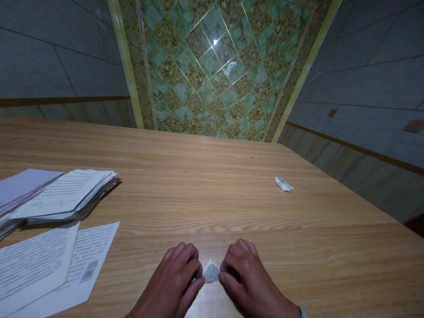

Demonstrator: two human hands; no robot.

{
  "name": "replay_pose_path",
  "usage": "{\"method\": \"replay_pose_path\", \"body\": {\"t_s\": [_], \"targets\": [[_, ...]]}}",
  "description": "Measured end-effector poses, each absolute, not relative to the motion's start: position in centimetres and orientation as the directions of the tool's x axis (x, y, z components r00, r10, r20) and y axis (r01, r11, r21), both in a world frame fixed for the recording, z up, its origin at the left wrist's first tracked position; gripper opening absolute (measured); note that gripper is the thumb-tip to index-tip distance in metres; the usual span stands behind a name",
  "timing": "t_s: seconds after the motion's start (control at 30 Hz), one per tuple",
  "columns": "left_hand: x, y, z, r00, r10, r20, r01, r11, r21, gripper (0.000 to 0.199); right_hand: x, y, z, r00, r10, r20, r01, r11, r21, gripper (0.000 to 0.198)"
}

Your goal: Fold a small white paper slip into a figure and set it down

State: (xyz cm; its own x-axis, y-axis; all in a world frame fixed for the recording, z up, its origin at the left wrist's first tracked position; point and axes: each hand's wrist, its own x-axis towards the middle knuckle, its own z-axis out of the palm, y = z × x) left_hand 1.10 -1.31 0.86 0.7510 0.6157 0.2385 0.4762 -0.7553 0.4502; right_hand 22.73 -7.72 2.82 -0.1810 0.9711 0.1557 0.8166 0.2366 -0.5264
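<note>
We note both our left hand (172,282) and right hand (247,278) pinching one folded paper scrap (211,271) between their grips, a second scrap (284,183) lying well beyond on the worktop (212,194).

Prob. an office or study rm, wide wood-grain desk (212,176), stack of printed docs (62,196) at its left edge, loose sheets (49,265) near front-left corner, grey tiled walls (371,79), green patterned floor (215,75)

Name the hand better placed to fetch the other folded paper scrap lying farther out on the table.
Right. The folded scrap lies out on the right hand's side of the table, with bare wood between. The left hand would have to cross over. Both now pinch the small paper piece.
</note>
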Motion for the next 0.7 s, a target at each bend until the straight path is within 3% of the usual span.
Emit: {"method": "replay_pose_path", "body": {"t_s": [0.33, 0.7], "targets": [[1.4, -1.1, 0.8, 0.740, 0.632, 0.232, 0.499, -0.746, 0.441, 0.010, 22.4, -7.5, 2.8, -0.144, 0.978, 0.147, 0.843, 0.200, -0.500, 0.017], [1.7, -1.3, 0.2, 0.691, 0.660, 0.296, 0.532, -0.741, 0.409, 0.012, 21.8, -7.4, 1.4, -0.066, 0.961, 0.270, 0.858, 0.193, -0.476, 0.019]]}}
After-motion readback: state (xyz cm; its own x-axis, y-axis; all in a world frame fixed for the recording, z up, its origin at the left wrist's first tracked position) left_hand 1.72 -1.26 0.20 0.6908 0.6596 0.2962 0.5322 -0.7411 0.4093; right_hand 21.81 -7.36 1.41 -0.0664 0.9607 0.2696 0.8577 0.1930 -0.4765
